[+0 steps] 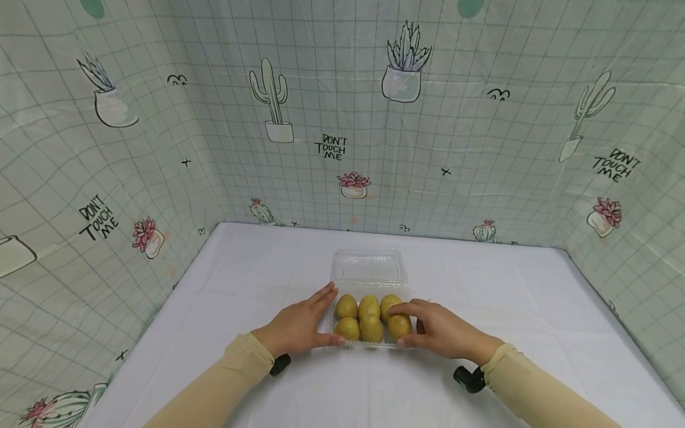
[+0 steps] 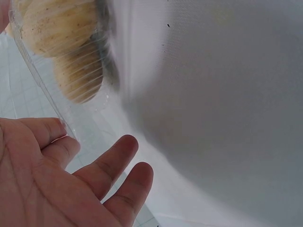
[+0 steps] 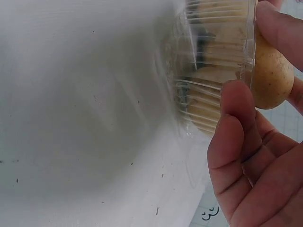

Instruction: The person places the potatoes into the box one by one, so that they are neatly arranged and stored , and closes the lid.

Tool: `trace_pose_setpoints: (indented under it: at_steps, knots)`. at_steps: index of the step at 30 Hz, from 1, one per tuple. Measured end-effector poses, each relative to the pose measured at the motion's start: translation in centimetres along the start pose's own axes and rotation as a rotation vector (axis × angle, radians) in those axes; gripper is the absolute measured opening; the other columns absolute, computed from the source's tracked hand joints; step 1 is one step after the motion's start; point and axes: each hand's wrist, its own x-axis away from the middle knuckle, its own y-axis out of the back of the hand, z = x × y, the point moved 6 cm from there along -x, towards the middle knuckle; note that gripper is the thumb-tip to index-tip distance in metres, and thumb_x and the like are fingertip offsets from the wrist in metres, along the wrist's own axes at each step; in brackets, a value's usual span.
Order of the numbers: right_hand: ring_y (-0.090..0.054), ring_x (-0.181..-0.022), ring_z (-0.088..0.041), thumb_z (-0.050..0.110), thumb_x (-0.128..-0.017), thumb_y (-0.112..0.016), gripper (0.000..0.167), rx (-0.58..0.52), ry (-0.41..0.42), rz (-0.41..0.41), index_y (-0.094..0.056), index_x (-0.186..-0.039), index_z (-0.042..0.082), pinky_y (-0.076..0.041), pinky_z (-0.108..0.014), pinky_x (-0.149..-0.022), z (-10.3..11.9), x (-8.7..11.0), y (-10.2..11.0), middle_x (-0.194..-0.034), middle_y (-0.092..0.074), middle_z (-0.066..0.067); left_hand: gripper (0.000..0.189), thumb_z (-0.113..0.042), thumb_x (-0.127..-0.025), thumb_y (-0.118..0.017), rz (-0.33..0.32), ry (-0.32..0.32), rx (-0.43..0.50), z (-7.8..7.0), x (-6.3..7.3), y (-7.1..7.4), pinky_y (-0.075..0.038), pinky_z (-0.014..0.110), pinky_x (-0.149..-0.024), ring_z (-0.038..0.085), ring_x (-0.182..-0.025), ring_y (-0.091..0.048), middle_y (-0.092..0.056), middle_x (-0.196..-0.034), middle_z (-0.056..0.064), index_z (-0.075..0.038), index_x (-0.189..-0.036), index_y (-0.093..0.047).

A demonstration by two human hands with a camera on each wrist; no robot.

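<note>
A clear plastic clamshell box (image 1: 368, 345) lies on the white table with its lid (image 1: 369, 267) folded back, away from me. Several yellowish potatoes (image 1: 370, 329) sit inside it in two rows. My left hand (image 1: 302, 321) rests along the box's left side, fingers extended and thumb at the near left corner. In the left wrist view, its fingertips (image 2: 71, 144) touch the clear rim. My right hand (image 1: 441, 330) grips the near right potato (image 1: 399, 327) between thumb and fingers. In the right wrist view, that potato (image 3: 272, 75) bulges above the rim, and two fingertips (image 3: 236, 101) rest against the ribbed wall.
A white cloth covers the table (image 1: 267, 255). Behind and at both sides hangs a grid-patterned curtain (image 1: 374, 137) with cactus drawings. Black wrist straps (image 1: 470, 378) show below the hands.
</note>
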Motion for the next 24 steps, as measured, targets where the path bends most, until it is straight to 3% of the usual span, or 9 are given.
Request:
trace_pose_setpoints:
  at_steps: [6, 14, 24]
  knots:
    - [-0.053, -0.068, -0.004, 0.04, -0.093, -0.072, 0.052, 0.003, 0.015, -0.002, -0.059, -0.137, 0.016, -0.048, -0.025, -0.062, 0.15, -0.02, -0.04, -0.113, -0.058, 0.007, 0.102, -0.064, -0.085, -0.068, 0.0, -0.004, 0.001, -0.04, -0.02, 0.01, -0.042, 0.049, -0.104, 0.035, -0.137, -0.042, -0.019, -0.165, 0.007, -0.005, -0.158, -0.027]
    - [-0.051, -0.068, -0.005, 0.023, -0.099, -0.064, 0.037, -0.012, 0.043, -0.019, -0.06, -0.135, 0.016, -0.047, -0.025, -0.062, 0.34, 0.19, 0.07, -0.11, -0.058, 0.008, 0.101, -0.062, -0.086, -0.068, 0.003, -0.014, 0.008, -0.11, -0.09, -0.08, -0.042, 0.049, -0.104, 0.035, -0.138, -0.041, -0.019, -0.164, 0.008, -0.004, -0.158, -0.026]
    - [-0.051, -0.07, -0.004, 0.038, -0.096, -0.068, 0.044, 0.001, 0.022, -0.026, -0.061, -0.135, 0.019, -0.047, -0.025, -0.063, -0.15, 0.18, -0.48, -0.111, -0.056, 0.007, 0.101, -0.062, -0.086, -0.068, -0.001, -0.014, 0.004, -0.09, -0.09, -0.16, -0.043, 0.049, -0.103, 0.036, -0.136, -0.043, -0.02, -0.164, 0.008, -0.004, -0.158, -0.026]
